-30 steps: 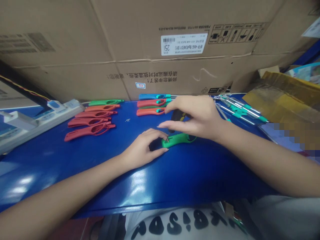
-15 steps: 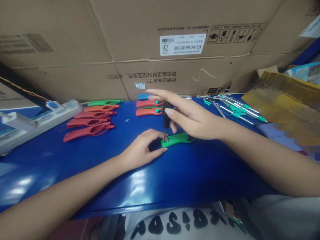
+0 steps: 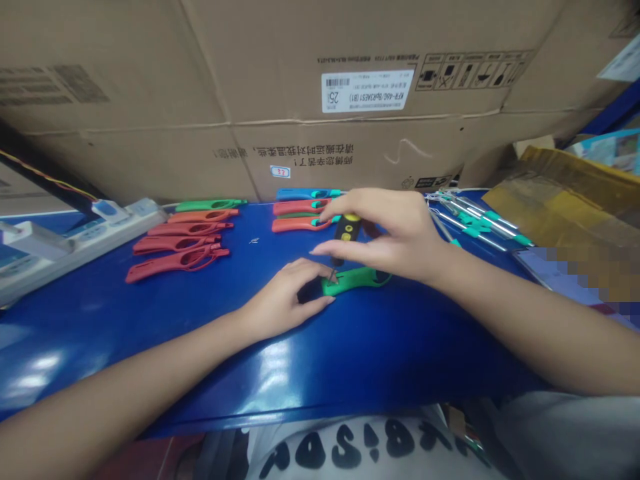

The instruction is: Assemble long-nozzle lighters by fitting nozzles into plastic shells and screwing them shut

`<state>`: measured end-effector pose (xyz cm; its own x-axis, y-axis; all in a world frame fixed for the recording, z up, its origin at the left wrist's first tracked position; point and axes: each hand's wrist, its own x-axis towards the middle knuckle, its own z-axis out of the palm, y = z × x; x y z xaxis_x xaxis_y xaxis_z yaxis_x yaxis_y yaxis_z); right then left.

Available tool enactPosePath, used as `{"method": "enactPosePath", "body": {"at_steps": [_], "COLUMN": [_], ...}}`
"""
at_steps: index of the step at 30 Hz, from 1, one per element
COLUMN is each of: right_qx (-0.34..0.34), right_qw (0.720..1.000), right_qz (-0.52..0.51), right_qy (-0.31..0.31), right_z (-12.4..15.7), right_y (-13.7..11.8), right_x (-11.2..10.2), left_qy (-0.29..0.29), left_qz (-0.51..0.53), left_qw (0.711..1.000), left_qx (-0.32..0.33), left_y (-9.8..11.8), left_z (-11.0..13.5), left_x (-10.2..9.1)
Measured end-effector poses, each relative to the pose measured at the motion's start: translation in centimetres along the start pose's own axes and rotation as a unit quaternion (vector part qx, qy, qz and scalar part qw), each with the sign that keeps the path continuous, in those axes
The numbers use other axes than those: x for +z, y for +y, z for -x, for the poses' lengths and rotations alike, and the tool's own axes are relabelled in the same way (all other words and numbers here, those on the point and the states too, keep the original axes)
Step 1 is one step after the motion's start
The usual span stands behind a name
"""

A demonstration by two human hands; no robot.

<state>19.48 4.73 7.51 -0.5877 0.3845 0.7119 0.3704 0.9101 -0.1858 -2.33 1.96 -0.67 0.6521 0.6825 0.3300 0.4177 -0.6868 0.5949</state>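
Observation:
A green plastic lighter handle (image 3: 356, 281) lies on the blue table. My left hand (image 3: 295, 291) grips its left end between thumb and fingers. Above it, my right hand (image 3: 385, 230) holds a screwdriver (image 3: 346, 239) with a black and yellow handle between thumb and fingers. The screwdriver leans to the right, its tip at the left end of the green handle beside my left fingertips. My right hand and wrist overlap the view of the handle's right end, where a loop shows. Whether a screw sits under the tip, I cannot tell.
Several red, orange and green handles (image 3: 177, 262) lie in a column at the left, near a white power strip (image 3: 83, 243). Blue and red handles (image 3: 299, 225) with teal triggers lie behind my hands. Metal rods with green parts (image 3: 480, 220) lie at the right. A cardboard box (image 3: 200, 80) stands behind.
My right hand has turned and shifted slightly right. The screwdriver, upright before, now tilts with its top to the right. My left hand and the green handle stay in place.

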Motion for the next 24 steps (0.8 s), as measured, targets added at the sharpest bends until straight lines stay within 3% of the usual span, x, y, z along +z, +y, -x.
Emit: {"method": "enactPosePath", "body": {"at_steps": [2, 6, 12, 17, 22, 24], "right_qx": [-0.003, 0.013, -0.025, 0.024, -0.032, -0.023], "right_qw": [0.999, 0.999, 0.999, 0.995, 1.000, 0.999], "right_qz": [0.033, -0.035, 0.043, -0.083, -0.002, -0.014], "right_qy": [0.001, -0.037, 0.005, -0.060, 0.001, -0.021], "right_z": [0.06, -0.03, 0.22, -0.11, 0.00, -0.04], "right_y": [-0.11, -0.37, -0.12, -0.21, 0.18, 0.04], "right_x": [-0.02, -0.04, -0.03, 0.07, -0.06, -0.11], "left_qy": [0.001, 0.002, 0.002, -0.002, -0.003, -0.003], "left_qz": [-0.001, -0.007, -0.006, -0.004, 0.005, 0.004], "left_qw": [1.000, 1.000, 1.000, 1.000, 1.000, 1.000], "left_qx": [0.002, 0.000, 0.005, -0.001, 0.004, 0.000], "left_y": [0.01, 0.04, 0.00, 0.16, 0.08, 0.10], "left_z": [0.00, -0.07, -0.03, -0.08, -0.10, -0.09], "left_x": [-0.03, -0.07, -0.05, -0.12, -0.10, -0.11]}}
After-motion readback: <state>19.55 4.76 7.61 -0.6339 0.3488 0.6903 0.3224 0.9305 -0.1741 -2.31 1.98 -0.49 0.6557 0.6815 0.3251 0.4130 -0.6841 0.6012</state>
